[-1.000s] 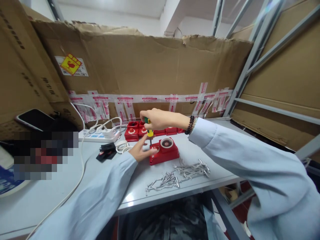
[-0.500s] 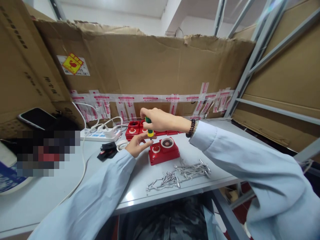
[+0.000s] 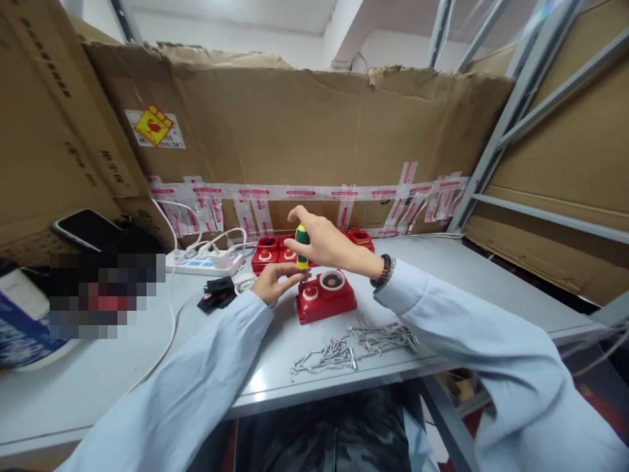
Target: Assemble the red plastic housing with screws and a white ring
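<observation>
My right hand (image 3: pixel 327 244) has loosened since the earlier frame, index finger lifting off the green-and-yellow screwdriver (image 3: pixel 301 238). I see that tool upright at the far-left corner of the red housing (image 3: pixel 328 303), right thumb across its handle; my left hand (image 3: pixel 270 284), nearer the tip, curls around its lower end. Whether either hand pinches it, I can't tell.
</observation>
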A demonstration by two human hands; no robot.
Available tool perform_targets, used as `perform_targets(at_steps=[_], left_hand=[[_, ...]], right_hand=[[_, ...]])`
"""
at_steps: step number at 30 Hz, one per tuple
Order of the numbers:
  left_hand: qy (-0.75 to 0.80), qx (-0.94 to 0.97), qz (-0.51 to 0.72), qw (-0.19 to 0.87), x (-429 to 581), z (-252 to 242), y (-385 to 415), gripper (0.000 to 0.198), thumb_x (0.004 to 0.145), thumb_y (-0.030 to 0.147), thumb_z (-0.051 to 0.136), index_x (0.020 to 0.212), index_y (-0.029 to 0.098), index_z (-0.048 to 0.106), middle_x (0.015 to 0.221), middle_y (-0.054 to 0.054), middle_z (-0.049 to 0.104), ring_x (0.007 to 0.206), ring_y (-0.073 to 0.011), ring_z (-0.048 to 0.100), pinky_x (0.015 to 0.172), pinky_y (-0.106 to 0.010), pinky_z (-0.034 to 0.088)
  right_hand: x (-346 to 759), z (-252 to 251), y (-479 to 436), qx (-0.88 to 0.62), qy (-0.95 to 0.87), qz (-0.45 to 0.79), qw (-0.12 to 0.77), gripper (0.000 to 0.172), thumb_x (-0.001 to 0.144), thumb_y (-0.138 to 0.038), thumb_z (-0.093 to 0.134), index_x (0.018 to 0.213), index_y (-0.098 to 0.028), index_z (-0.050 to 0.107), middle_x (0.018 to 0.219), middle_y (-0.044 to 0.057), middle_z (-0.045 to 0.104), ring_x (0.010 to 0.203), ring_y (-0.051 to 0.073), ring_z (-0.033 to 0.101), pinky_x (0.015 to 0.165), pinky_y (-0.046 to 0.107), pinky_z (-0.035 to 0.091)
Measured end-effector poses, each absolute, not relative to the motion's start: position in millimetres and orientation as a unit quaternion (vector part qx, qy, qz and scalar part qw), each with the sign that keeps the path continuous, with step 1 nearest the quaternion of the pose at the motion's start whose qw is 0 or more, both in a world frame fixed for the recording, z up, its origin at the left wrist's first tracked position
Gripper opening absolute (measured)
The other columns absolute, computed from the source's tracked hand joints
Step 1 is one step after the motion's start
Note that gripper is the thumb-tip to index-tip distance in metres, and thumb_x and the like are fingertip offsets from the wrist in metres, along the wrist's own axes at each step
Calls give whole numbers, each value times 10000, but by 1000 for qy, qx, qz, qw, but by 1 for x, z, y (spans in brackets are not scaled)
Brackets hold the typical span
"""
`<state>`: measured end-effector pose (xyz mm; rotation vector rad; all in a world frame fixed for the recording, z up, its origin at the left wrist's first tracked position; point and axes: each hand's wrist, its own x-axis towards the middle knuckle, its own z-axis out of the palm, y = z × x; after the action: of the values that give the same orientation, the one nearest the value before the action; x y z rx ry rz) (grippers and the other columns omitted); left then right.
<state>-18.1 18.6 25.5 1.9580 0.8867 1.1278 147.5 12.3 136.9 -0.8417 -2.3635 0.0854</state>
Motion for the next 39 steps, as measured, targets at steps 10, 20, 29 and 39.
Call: perform_targets(at_steps=[10, 20, 29, 39], left_hand=[[352, 715, 513, 320, -12, 20, 22, 371, 615, 379, 791, 851, 136, 640, 789, -39, 684, 737, -180, 627, 681, -279, 484], [405, 692, 511, 310, -12, 22, 20, 351, 566, 428, 802, 698, 124, 688, 708, -68, 717, 697, -217, 652, 704, -337, 516], [390, 678, 523, 339, -9, 22, 21, 334, 560, 388, 813, 685, 125, 650, 653, -40, 687, 610, -174, 633, 633, -295, 516], [388, 713, 461, 358, -17, 26, 20, 385, 631, 457, 751, 786, 110, 695, 790, -109, 731, 771, -254, 672, 765, -374, 519]], right_hand=[[146, 132, 5, -315, -890, 51, 325, 226, 793, -277, 521, 995, -187, 473, 835, 24, 580, 686, 134, 508, 638, 271, 385], [148, 135, 5, -319, -881, 65, 342, 274, 729, -220, 529, 995, -187, 475, 781, 4, 571, 620, 115, 475, 590, 252, 358], [150, 133, 7, -326, -877, 83, 342, 350, 752, -211, 518, 1092, -181, 441, 800, 9, 580, 623, 119, 499, 594, 251, 374], [148, 133, 6, -322, -878, 90, 343, 412, 742, -170, 499, 1145, -169, 412, 788, 10, 574, 614, 121, 493, 607, 265, 387]])
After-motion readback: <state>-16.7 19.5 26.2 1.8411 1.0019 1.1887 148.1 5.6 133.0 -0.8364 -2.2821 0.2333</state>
